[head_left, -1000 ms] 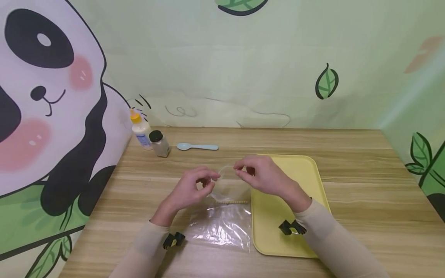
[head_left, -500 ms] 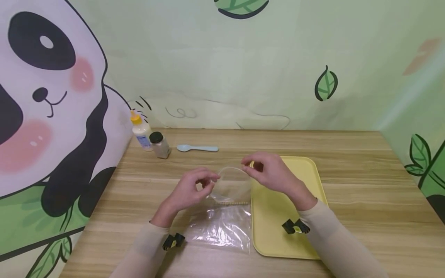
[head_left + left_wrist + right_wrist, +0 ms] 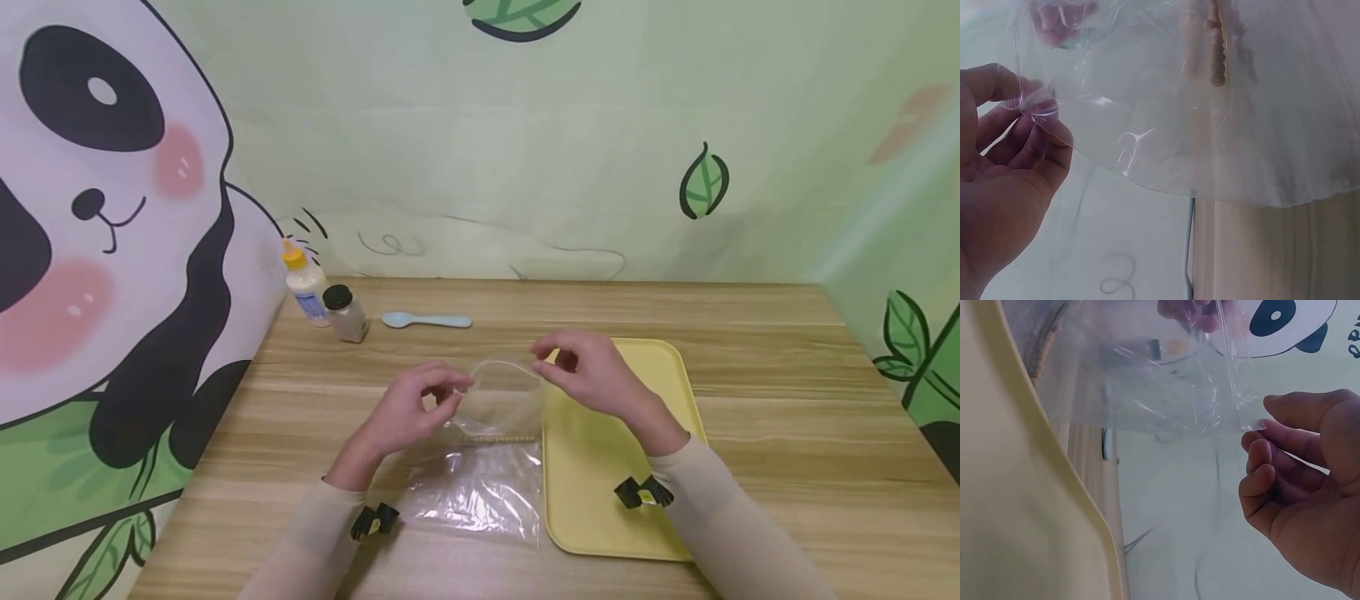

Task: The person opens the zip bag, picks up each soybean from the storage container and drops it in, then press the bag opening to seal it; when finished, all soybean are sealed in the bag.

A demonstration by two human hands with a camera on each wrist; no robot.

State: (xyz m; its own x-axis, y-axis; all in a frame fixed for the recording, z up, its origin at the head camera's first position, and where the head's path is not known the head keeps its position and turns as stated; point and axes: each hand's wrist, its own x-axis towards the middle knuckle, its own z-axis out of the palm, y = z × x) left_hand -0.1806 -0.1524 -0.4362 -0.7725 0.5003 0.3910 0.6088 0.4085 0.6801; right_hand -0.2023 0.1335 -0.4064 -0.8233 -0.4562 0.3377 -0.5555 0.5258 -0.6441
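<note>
A clear plastic zip bag (image 3: 480, 492) stands partly lifted over the table, its mouth spread in a loop near both hands. My left hand (image 3: 412, 408) pinches the left side of the mouth; the left wrist view shows the film (image 3: 1135, 137) bunched at the fingertips. My right hand (image 3: 588, 375) is at the mouth's right corner. In the right wrist view its thumb and index finger stand apart, and the bag corner touches the index fingertip. A row of small tan beads (image 3: 501, 438) shows through the film; I cannot tell whether it lies inside.
A yellow tray (image 3: 622, 508) lies under the right arm, beside the bag. At the back left stand a white glue bottle (image 3: 307, 296) with an orange cap and a black-lidded jar (image 3: 347, 317). A light blue spoon (image 3: 426, 320) lies to their right. A wall rises behind the table.
My right hand has moved to the right along the bag's mouth to its corner, and the mouth's loop shows wider. The left hand has stayed in place.
</note>
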